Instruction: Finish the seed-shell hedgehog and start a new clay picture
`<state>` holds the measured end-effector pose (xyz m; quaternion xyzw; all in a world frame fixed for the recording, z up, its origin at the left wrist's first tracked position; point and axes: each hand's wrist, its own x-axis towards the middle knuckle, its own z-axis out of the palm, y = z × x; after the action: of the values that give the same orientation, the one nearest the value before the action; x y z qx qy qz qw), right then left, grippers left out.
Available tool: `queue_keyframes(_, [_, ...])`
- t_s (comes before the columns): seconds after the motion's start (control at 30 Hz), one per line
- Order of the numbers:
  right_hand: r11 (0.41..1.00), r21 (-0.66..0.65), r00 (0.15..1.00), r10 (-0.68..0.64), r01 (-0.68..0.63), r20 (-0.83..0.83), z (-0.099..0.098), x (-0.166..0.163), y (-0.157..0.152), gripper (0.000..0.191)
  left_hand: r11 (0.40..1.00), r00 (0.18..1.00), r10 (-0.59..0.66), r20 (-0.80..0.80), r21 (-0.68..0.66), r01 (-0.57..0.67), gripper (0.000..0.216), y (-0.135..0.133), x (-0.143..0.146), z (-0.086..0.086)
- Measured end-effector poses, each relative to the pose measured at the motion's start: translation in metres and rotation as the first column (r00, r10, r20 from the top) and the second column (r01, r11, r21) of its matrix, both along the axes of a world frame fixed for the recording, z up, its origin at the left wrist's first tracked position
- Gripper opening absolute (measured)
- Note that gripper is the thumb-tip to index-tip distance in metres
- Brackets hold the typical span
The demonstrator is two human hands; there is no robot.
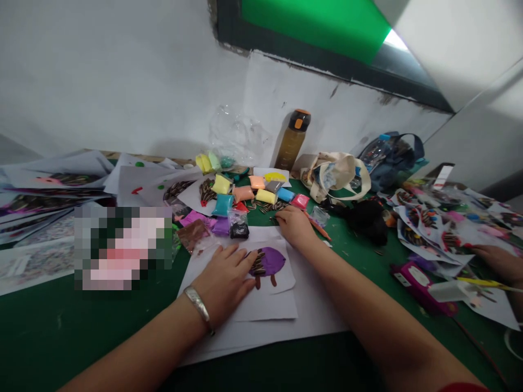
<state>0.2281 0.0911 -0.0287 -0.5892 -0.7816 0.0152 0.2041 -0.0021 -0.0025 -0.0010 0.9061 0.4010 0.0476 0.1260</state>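
My left hand (pixel 224 280) lies flat with fingers spread on a white sheet of paper (pixel 265 310), wearing a silver bangle (pixel 196 306). By its fingertips is a purple clay hedgehog shape (pixel 273 260) with brown clay legs and striped sunflower seeds (pixel 257 262) set on its left side. Beyond the paper, my right hand (pixel 295 226) is pinched at the edge of a pile of sunflower seeds (pixel 267 207). A small dark seed shows at its fingertips, partly hidden.
Several coloured clay packets (pixel 223 204) lie behind the paper. A brown bottle (pixel 292 141) and a cloth bag (pixel 335 174) stand by the wall. Paper artworks (pixel 53 179) are stacked left. Another person's hand (pixel 496 261) is at right, near a magenta box (pixel 423 286).
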Motion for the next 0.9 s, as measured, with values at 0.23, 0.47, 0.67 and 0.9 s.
queue_keyframes(0.23, [0.996,0.052,0.997,-0.075,0.075,0.006,0.015,-0.002,-0.033,0.023,1.0,1.0,-0.001,-0.016,0.006,0.002,0.042,0.001,0.002,0.002])
queue_keyframes(0.47, [0.987,-0.027,0.973,0.152,-0.159,-0.174,0.024,-0.016,-0.096,0.019,0.999,1.0,-0.02,-0.005,0.028,0.02,0.041,0.0,0.002,0.001])
queue_keyframes(0.67, [0.968,-0.066,0.912,0.204,-0.242,-0.357,0.01,-0.027,-0.099,0.024,1.0,0.999,-0.012,-0.038,0.023,0.012,0.043,-0.001,0.002,0.002])
queue_keyframes(0.9, [0.97,-0.047,0.924,0.214,-0.24,-0.317,0.007,-0.025,-0.099,0.025,1.0,0.999,-0.016,-0.042,0.021,0.017,0.042,0.0,0.003,0.002])
